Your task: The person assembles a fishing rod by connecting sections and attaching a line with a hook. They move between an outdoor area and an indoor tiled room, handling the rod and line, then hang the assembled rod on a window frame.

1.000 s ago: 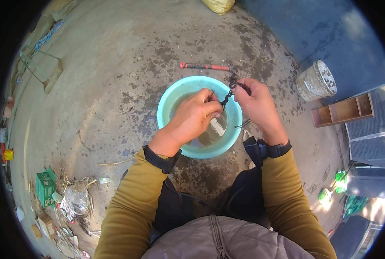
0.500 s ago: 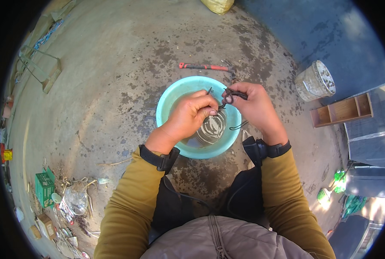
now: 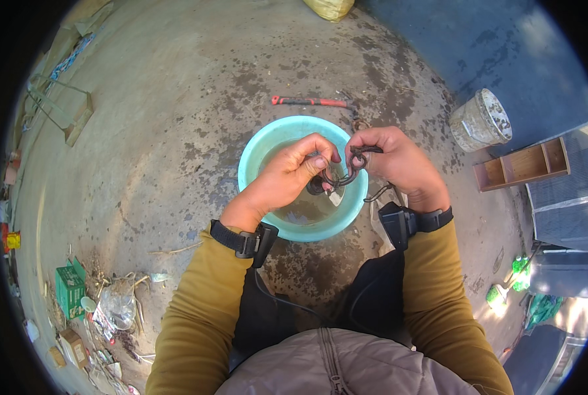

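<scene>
Both my hands are over a light turquoise basin (image 3: 248, 155) that holds some murky water. Between them is a dark, rusty-looking metal piece with rings and curved links (image 3: 354, 172). My right hand (image 3: 399, 158) pinches its upper right part. The curled fingers of my left hand (image 3: 290, 170) grip the other side, where the fingers partly hide it. A thin dark hooked end (image 3: 377, 193) hangs below my right hand, past the basin's right rim. Under my left fingers shows a pale pointed shape (image 3: 335, 197); what it is I cannot tell.
A hammer with a red and black handle (image 3: 310, 101) lies beyond the basin on the stained concrete floor. At right stand a dirty white bucket (image 3: 472, 125) and a wooden compartment box (image 3: 523, 166). A green carton (image 3: 70, 291) and litter lie at lower left.
My left fingers have turned and curled upward around the metal piece, showing more of its links. My right hand has shifted slightly right. The rings of light on the water have faded.
</scene>
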`<state>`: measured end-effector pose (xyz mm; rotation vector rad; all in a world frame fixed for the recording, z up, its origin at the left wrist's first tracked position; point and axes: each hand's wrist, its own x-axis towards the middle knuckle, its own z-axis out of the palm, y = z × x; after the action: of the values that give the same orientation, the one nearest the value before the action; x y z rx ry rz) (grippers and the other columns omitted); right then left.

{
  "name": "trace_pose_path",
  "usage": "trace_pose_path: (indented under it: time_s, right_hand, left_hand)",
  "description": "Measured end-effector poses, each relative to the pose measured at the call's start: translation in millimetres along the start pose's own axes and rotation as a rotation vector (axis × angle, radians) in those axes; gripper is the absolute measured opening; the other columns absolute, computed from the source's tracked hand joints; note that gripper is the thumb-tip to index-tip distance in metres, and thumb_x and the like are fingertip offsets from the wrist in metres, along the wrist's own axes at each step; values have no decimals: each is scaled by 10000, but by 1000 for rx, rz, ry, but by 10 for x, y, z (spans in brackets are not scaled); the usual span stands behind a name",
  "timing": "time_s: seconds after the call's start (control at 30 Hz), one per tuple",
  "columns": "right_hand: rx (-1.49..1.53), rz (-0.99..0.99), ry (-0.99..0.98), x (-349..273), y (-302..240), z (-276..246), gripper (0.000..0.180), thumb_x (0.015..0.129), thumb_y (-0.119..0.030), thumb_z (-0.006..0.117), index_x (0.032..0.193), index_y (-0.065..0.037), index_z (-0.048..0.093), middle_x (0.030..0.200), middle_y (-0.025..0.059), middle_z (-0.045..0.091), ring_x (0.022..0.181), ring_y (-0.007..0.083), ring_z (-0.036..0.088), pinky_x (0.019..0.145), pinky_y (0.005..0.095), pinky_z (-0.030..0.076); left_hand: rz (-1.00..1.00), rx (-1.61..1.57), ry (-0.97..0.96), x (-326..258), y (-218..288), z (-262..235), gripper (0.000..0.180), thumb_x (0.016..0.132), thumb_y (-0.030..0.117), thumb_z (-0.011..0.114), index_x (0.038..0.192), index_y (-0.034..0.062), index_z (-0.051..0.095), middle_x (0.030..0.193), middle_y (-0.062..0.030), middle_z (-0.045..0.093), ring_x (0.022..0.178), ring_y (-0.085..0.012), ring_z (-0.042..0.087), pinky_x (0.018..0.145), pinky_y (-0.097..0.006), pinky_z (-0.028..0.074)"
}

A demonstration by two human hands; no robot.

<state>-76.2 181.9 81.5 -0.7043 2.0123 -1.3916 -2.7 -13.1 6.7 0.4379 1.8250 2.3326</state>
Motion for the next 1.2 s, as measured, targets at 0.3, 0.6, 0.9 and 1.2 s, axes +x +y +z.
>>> trace_pose_path:
  time_s: [0.3,0.6,0.9,1.2]
  right_hand:
    - [185,216,75,59,39,26,86,864,-97,627,837,-18,649,680,-15,583,568,33,439,508,192,343]
    - [336,229,-137,4,35,3,125,884,-120,616,833,-6,623,631,-15,537,497,21,406,434,176,286]
    - [-28,146,-220,-163,-118,-55,157,831,-174,653,840,-23,609,673,-56,507,602,20,435,516,189,331]
    - [-297,-302,965,-615,-568,-447,115,903,-124,629,889,-14,597,666,-79,464,606,11,372,516,186,285]
  left_hand:
    - [-16,73,45,-9,27,-85,61,970,120,518,951,70,490,907,8,520,816,-81,515,749,-243,460]
    - [-73,122,54,-39,22,-118,155,856,-43,610,972,45,555,917,24,561,841,-48,532,763,-237,461]
    - [29,-3,536,15,-1,-325,29,897,52,614,908,43,589,788,39,578,692,-29,496,606,-195,406]
    - [56,-306,551,-9,54,-395,51,928,89,561,942,41,564,760,-5,549,611,-67,427,562,-199,352]
